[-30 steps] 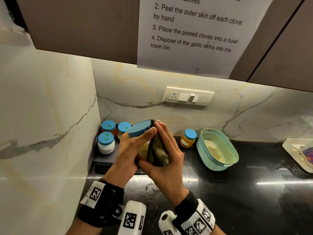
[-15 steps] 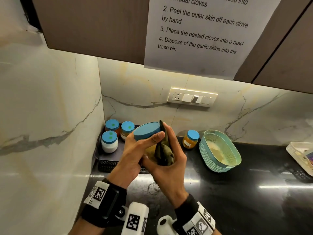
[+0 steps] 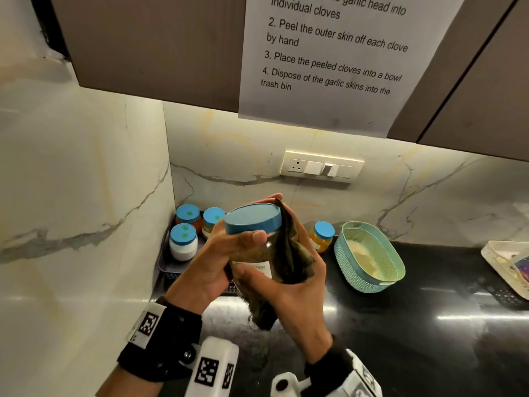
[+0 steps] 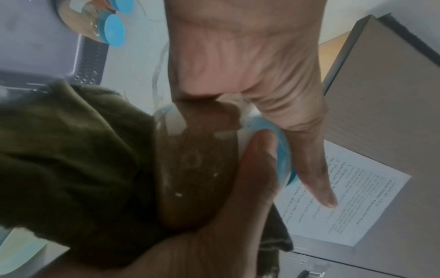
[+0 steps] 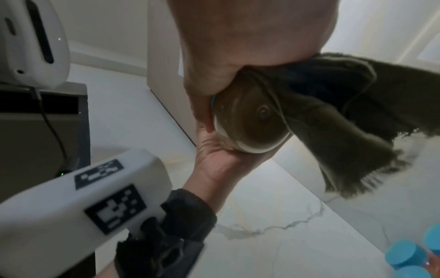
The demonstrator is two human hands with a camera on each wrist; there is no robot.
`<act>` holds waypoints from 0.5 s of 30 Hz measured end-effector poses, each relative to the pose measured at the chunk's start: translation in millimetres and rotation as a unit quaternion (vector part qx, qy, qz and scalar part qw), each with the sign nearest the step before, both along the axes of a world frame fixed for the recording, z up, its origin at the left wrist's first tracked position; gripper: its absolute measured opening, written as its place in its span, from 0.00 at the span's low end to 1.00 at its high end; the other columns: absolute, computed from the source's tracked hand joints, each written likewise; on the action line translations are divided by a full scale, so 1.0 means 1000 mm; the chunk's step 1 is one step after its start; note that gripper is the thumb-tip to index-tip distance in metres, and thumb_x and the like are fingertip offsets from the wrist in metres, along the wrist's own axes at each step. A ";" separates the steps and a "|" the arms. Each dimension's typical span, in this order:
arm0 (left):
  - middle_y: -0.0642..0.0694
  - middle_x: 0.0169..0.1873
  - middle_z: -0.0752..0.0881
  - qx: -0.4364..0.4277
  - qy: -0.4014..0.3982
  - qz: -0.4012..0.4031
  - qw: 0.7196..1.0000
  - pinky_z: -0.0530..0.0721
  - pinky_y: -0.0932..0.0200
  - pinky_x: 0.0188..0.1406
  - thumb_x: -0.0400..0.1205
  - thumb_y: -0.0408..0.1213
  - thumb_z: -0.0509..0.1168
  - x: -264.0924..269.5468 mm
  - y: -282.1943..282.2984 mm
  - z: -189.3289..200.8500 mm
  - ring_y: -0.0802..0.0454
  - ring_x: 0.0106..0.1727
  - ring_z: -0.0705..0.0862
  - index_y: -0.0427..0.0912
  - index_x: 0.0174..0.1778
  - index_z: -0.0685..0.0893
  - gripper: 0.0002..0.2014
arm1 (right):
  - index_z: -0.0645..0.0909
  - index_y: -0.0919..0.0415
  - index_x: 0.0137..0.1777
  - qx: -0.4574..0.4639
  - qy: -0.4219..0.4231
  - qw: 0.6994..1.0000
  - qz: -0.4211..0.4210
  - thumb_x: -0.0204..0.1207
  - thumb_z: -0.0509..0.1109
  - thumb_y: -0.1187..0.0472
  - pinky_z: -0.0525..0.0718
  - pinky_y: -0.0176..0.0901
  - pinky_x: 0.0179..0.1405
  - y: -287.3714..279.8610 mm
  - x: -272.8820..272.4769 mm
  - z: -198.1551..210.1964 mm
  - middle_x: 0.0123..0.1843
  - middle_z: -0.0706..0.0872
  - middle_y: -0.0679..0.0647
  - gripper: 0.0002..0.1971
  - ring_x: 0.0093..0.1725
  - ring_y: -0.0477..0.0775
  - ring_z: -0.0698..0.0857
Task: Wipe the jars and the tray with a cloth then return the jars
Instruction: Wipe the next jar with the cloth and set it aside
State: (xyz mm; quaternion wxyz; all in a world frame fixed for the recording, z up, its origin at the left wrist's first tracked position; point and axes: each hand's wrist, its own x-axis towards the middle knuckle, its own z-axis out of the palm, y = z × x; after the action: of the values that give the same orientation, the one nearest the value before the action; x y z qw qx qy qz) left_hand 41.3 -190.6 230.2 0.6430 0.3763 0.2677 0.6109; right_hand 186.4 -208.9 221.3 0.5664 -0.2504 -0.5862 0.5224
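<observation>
Left hand (image 3: 211,262): fingers curled round the jar (image 3: 252,242), thumb just under its blue lid; jar held tilted above the counter, in front of the tray (image 3: 169,265)
Right hand (image 3: 289,285): cupped, pressing the olive cloth (image 3: 289,253) against the jar's right side
Three jars stand in the tray; a fourth (image 3: 322,236) beside the teal basket (image 3: 372,253)
Handling advice: turn jar steadily against cloth, cover base and lid, firm grip since glass looks slippery

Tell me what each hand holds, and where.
Left hand grips the jar just below its blue lid; right hand holds the cloth against the jar's side.
</observation>
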 end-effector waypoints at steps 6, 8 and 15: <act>0.41 0.56 0.92 0.001 -0.024 0.017 1.000 0.92 0.53 0.52 0.50 0.55 0.92 0.007 0.002 0.001 0.45 0.59 0.91 0.46 0.59 0.94 0.41 | 0.75 0.65 0.82 0.179 -0.094 0.966 -0.159 0.66 0.89 0.71 0.81 0.66 0.78 0.008 -0.005 -0.011 0.82 0.80 0.62 0.43 0.83 0.65 0.78; 0.37 0.61 0.91 -0.014 -0.033 0.022 0.999 0.92 0.49 0.57 0.51 0.56 0.92 0.011 0.000 0.002 0.42 0.63 0.90 0.45 0.61 0.94 0.41 | 0.81 0.64 0.78 0.261 -0.144 0.931 -0.210 0.65 0.87 0.69 0.79 0.67 0.79 0.009 -0.005 -0.017 0.80 0.81 0.64 0.38 0.82 0.70 0.77; 0.43 0.50 0.94 -0.020 0.000 0.079 0.997 0.93 0.55 0.46 0.43 0.61 0.91 0.006 0.003 -0.003 0.45 0.54 0.93 0.44 0.59 0.90 0.49 | 0.77 0.58 0.81 0.119 -0.112 0.982 -0.096 0.64 0.86 0.81 0.89 0.49 0.69 0.008 -0.008 -0.001 0.71 0.90 0.54 0.44 0.73 0.54 0.89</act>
State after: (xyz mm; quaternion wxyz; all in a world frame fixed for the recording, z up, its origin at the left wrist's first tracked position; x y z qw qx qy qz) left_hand 47.2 -187.5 227.3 0.6003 0.3410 0.3086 0.6543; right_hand 178.8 -201.0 219.9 0.5702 -0.2935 -0.6771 0.3609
